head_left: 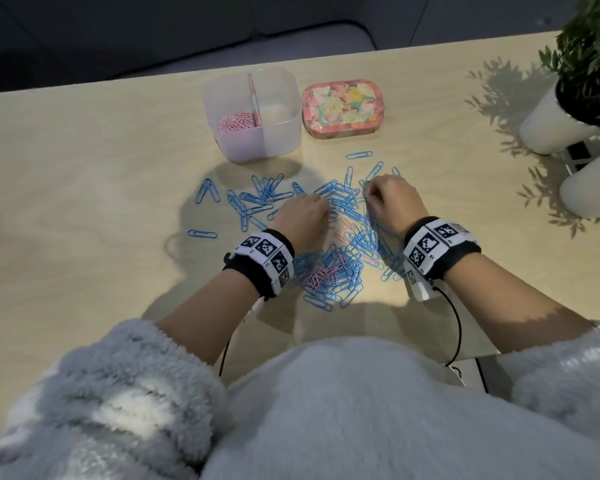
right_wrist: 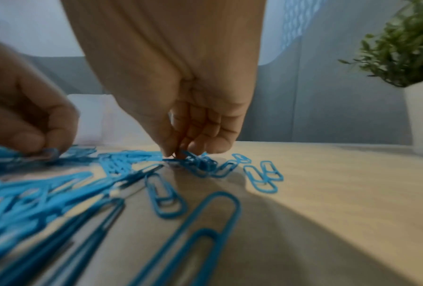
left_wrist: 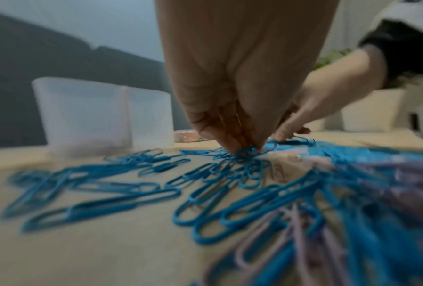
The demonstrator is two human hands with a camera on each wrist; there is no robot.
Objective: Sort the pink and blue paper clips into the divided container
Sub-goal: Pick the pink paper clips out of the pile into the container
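Many blue paper clips (head_left: 340, 202) lie spread over the wooden table, with a few pink clips (head_left: 317, 277) mixed in near my wrists. My left hand (head_left: 309, 211) reaches down into the pile, and its fingertips pinch blue clips (left_wrist: 246, 151). My right hand (head_left: 383, 199) does the same further right, pinching a small bunch of blue clips (right_wrist: 198, 160). The clear divided container (head_left: 252, 116) stands beyond the pile; its left compartment holds pink clips (head_left: 238, 123), while the right compartment looks bare.
A flowered tin (head_left: 342, 107) sits to the right of the container. Two white plant pots (head_left: 555, 123) stand at the table's right edge. Loose blue clips (head_left: 207, 195) trail off to the left. My fluffy sleeves fill the foreground.
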